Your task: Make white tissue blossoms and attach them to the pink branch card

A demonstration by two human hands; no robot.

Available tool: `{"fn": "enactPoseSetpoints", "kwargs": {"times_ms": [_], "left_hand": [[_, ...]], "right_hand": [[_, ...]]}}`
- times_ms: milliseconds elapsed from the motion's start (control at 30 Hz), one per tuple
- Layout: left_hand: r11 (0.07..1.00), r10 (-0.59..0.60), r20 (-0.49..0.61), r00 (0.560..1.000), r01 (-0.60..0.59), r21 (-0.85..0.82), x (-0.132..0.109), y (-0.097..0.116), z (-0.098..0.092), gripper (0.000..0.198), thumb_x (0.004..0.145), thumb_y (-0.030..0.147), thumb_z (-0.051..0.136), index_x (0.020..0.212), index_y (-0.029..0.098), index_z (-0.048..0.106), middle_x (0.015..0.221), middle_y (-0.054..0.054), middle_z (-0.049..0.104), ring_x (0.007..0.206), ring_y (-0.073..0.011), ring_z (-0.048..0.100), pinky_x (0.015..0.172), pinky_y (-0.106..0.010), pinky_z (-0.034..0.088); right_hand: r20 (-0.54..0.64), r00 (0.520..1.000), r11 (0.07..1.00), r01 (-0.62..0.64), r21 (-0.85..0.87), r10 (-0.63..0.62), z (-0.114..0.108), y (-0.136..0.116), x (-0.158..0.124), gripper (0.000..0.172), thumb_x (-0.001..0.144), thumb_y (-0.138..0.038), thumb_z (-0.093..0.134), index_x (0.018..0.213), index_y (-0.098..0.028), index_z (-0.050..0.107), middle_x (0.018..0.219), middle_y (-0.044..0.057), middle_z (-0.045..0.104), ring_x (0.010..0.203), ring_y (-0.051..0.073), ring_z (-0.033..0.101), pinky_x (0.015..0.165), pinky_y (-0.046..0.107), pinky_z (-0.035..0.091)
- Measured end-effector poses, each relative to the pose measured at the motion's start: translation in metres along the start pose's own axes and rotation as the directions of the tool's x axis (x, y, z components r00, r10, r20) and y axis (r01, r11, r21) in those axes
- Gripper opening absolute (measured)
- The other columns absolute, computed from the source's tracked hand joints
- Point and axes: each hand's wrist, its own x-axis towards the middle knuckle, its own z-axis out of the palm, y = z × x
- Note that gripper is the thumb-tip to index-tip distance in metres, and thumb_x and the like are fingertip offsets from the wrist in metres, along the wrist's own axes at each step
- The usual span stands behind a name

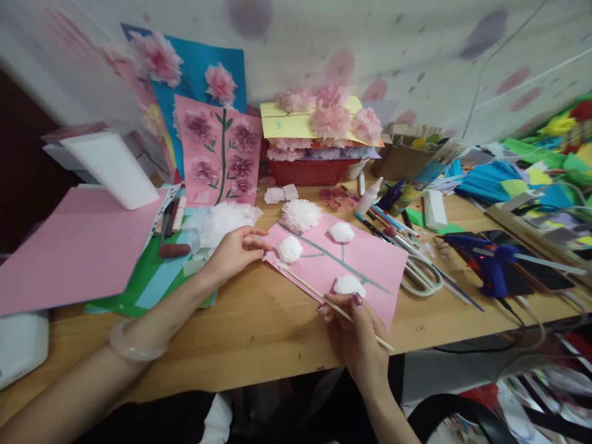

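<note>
A pink paper sheet lies on the wooden table, with painted green stems and several white tissue flowers stuck on it. My left hand pinches the sheet's left corner, fingers closed next to a flower. My right hand grips a thin wooden stick that slants across the sheet's near edge, its tip pointing at that same flower. Another white flower sits just above my right fingers.
Scissors and a blue glue gun lie right of the sheet, pens and a glue bottle behind it. A red basket of pink flowers, a finished flower card, loose tissue and large pink paper crowd the back and left.
</note>
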Motion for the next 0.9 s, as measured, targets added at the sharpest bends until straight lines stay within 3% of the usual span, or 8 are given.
{"fn": "enactPoseSetpoints", "kwargs": {"times_ms": [100,200,400,533,633,767,900], "left_hand": [[0.998,0.002,-0.033,0.999,0.000,0.059,0.007,0.002,0.007,0.039,0.062,0.008,0.067,0.099,0.015,0.057,0.092,-0.007,0.074,0.078,-0.0182,0.070,0.080,-0.036,0.056],[0.998,0.016,-0.035,0.999,-0.014,0.064,0.011,-0.001,0.011,0.041,0.062,0.005,0.066,0.100,0.015,0.056,0.088,-0.004,0.070,0.072,-0.0157,0.069,0.072,-0.030,0.056],[0.994,0.084,-0.010,0.996,-0.083,0.070,0.016,-0.016,0.012,0.040,0.061,0.008,0.065,0.099,0.017,0.059,0.071,0.003,0.065,0.067,-0.0159,0.067,0.065,-0.027,0.053],[0.996,0.092,-0.037,0.995,-0.093,0.000,0.017,-0.026,0.012,0.038,0.060,0.010,0.067,0.096,0.017,0.060,0.070,0.003,0.066,0.068,-0.0175,0.067,0.069,-0.030,0.053],[0.993,0.094,-0.032,0.995,-0.096,-0.068,0.018,-0.030,0.013,0.036,0.060,0.010,0.067,0.094,0.017,0.059,0.071,0.002,0.067,0.071,-0.0183,0.068,0.071,-0.031,0.053],[0.988,0.124,-0.043,0.991,-0.128,-0.081,0.018,-0.033,0.017,0.033,0.063,0.007,0.065,0.092,0.018,0.058,0.073,0.001,0.069,0.073,-0.0189,0.069,0.071,-0.030,0.053],[0.990,0.131,-0.065,0.989,-0.134,-0.035,0.017,-0.032,0.019,0.030,0.065,0.006,0.064,0.091,0.018,0.059,0.076,0.000,0.070,0.073,-0.0187,0.069,0.069,-0.030,0.053]], "right_hand": [[-0.011,1.000,0.987,0.019,-0.157,-0.021,-0.001,-0.010,0.002,0.037,0.093,-0.049,0.056,0.086,-0.019,0.077,0.072,0.006,0.070,0.068,0.018,0.063,0.067,0.031,0.053],[0.054,0.985,0.926,0.173,-0.335,-0.165,0.000,-0.023,0.009,0.039,0.095,-0.046,0.052,0.081,-0.019,0.076,0.064,0.003,0.066,0.061,0.016,0.062,0.060,0.029,0.051],[0.128,0.865,0.683,0.467,-0.562,-0.485,0.029,-0.052,0.040,0.040,0.096,-0.042,0.053,0.068,-0.020,0.072,0.051,0.000,0.060,0.047,0.013,0.056,0.048,0.027,0.041],[0.142,0.739,0.612,0.636,-0.471,-0.659,0.052,-0.054,0.064,0.049,0.097,-0.043,0.049,0.057,-0.023,0.069,0.044,-0.001,0.054,0.042,0.013,0.052,0.050,0.030,0.040],[0.207,0.663,0.579,0.737,-0.348,-0.720,0.054,-0.041,0.076,0.060,0.099,-0.049,0.037,0.051,-0.027,0.064,0.038,-0.001,0.046,0.039,0.015,0.046,0.048,0.033,0.036],[0.342,0.648,0.530,0.758,-0.381,-0.681,0.043,-0.022,0.081,0.069,0.099,-0.058,0.027,0.043,-0.029,0.058,0.036,0.001,0.043,0.042,0.017,0.045,0.047,0.036,0.034],[0.360,0.660,0.538,0.749,-0.387,-0.659,0.042,-0.014,0.078,0.068,0.099,-0.055,0.031,0.042,-0.027,0.055,0.036,0.001,0.042,0.040,0.015,0.042,0.047,0.035,0.033]]}}
